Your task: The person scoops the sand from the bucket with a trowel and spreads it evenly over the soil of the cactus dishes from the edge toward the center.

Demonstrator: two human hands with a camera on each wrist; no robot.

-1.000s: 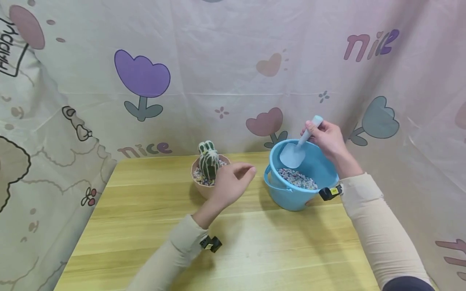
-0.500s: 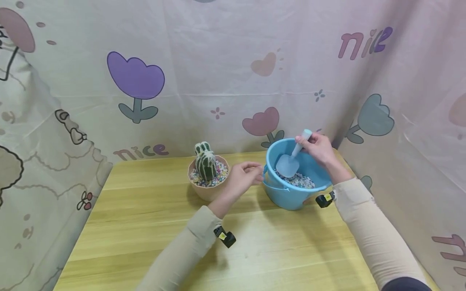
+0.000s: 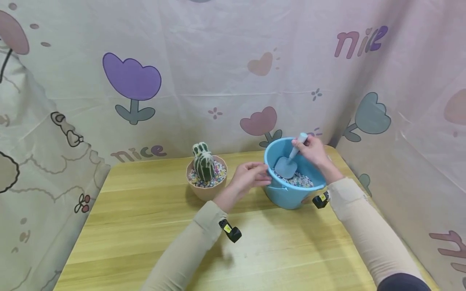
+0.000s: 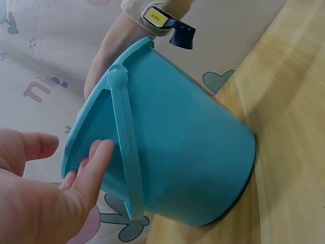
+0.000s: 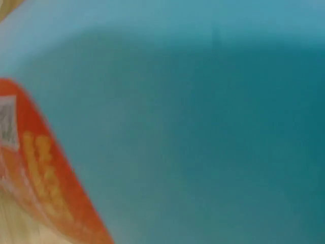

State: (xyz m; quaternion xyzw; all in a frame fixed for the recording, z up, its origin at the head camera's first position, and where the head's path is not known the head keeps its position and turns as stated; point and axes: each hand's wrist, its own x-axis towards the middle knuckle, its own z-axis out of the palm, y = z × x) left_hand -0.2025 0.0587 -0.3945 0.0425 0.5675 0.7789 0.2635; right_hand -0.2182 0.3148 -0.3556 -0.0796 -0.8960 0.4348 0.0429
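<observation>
My right hand (image 3: 316, 153) holds a light blue toy shovel (image 3: 285, 167) by its handle. The shovel's blade points down inside a blue bucket (image 3: 287, 198), at the small multicoloured beads (image 3: 303, 180) lying in it. At the bucket's left rim is my left hand (image 3: 247, 178). In the left wrist view its fingers (image 4: 96, 170) are extended against the bucket's side near the rim, with the thumb apart from them. The bucket's carry handle (image 4: 129, 152) hangs down beside those fingers. Blue bucket wall (image 5: 177, 127) fills most of the right wrist view, hiding the right hand there.
Left of the bucket, a pinkish pot (image 3: 207, 193) holds a green cactus (image 3: 204, 166) with white threads, set in colourful beads. Both containers stand on a wooden table (image 3: 153, 226). A printed cloth (image 3: 204, 72) hangs behind. An orange label (image 5: 51, 173) is on the bucket.
My left hand has moved right from beside the cactus pot to the bucket's rim. The right hand has lowered the shovel deeper into the bucket, its blade now at the beads.
</observation>
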